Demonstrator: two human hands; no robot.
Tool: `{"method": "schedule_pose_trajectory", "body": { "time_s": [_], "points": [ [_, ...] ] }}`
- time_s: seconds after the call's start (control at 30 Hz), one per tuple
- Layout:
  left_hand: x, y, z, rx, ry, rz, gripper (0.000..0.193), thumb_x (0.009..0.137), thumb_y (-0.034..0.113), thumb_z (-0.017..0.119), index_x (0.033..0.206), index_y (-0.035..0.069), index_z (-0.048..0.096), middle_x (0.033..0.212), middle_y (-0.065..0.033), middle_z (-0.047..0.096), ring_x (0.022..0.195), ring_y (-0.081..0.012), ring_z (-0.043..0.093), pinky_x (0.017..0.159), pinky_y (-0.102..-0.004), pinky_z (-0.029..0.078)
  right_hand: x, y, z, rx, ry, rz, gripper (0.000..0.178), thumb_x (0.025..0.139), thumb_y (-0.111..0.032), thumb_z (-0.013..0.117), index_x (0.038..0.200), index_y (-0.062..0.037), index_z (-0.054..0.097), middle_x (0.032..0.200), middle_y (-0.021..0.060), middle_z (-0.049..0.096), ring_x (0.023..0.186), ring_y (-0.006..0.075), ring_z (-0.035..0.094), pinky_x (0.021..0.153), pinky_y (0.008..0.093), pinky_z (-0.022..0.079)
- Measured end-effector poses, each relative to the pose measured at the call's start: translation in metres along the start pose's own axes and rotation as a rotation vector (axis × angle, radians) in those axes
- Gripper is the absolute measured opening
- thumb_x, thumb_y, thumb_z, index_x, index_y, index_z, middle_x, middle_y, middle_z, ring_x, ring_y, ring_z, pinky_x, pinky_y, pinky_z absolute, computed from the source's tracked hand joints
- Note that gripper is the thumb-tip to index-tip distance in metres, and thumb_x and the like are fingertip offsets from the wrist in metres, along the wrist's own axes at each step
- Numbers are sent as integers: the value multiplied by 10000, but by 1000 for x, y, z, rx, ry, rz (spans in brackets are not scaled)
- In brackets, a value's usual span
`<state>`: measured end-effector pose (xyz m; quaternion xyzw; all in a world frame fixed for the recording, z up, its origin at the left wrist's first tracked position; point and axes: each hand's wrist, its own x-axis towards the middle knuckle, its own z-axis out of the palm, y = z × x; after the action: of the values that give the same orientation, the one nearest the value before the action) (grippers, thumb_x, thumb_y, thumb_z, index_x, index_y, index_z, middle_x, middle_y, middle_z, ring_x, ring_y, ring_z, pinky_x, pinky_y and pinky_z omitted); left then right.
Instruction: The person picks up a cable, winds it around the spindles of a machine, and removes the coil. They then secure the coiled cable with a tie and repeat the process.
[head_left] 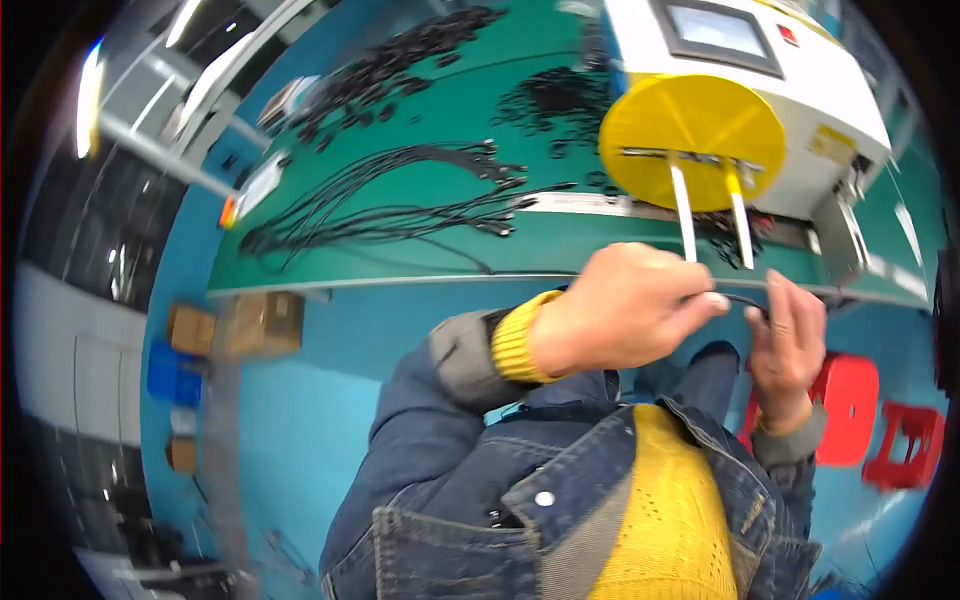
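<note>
Black cable [742, 299], a short arc of it exposed between the two hands, just off the near edge of the worktable and below the machine's prongs.

Left hand [630, 308]: thumb and forefinger pressed together, pinching the cable; remaining fingers curled, back of hand upward. Right hand [787, 338]: fingers raised, thumb near the forefinger, cable running up to them; cannot tell whether they grip it or only touch it.

Directly above the hands: white prong [683, 210] and yellow prong [737, 205] with a white end, both projecting from a round yellow disc [690, 120] toward the person. Disc is mounted on the front of a white machine [835, 90] with a screen [715, 30] and a red switch [788, 36].

Green worktable [560, 238], left of the machine: long black cables [330, 225] in a loose bundle, connector ends toward the machine. Behind these, small dark coils [560, 92]; farther left, a long heap of black pieces [400, 62], details too small to resolve.

Outermost: red stool [850, 410] on the right; cardboard box [262, 322] and blue bin [174, 372] on the floor at left.
</note>
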<state>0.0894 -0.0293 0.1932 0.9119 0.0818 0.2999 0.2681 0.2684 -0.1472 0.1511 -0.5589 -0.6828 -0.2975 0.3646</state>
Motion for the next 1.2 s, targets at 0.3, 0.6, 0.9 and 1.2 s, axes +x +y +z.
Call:
{"method": "schedule_pose_trajectory", "body": {
  "time_s": [0.3, 0.6, 0.9, 1.2],
  "points": [
    [33, -32, 16, 101, 333, -115, 72, 739, 14, 644, 810, 9, 639, 720, -87, 540, 597, -159, 532, 531, -256, 411, 3, 32, 38, 88, 149, 91, 348, 712, 45, 648, 1049, 25, 566, 944, 153, 621, 732, 302, 605, 663, 361, 496],
    [51, -62, 31, -35, 396, -204, 67, 760, 58, 666, 813, 17, 661, 700, -58, 506, 575, -129, 489, 520, -246, 401, 12, 52, 85, -32, 102, 256, 156, 741, -89, 631, 868, -15, 579, 776, 123, 581, 689, 275, 580, 586, 338, 482],
    [47, -79, 32, -83, 435, -238, 81, 782, 54, 655, 838, -5, 658, 690, -23, 490, 568, -82, 463, 523, -215, 394, 22, 56, 108, 33, 88, 464, 127, 771, -142, 636, 738, -33, 579, 660, 114, 555, 600, 286, 557, 531, 351, 457],
    [28, -94, 31, -167, 517, -300, 123, 816, 71, 639, 875, -36, 638, 678, -12, 551, 571, -40, 456, 500, -192, 370, -71, 62, 87, 164, 86, 713, 236, 783, -213, 643, 665, -14, 595, 639, 139, 563, 588, 302, 558, 523, 363, 428]
  ]
}}
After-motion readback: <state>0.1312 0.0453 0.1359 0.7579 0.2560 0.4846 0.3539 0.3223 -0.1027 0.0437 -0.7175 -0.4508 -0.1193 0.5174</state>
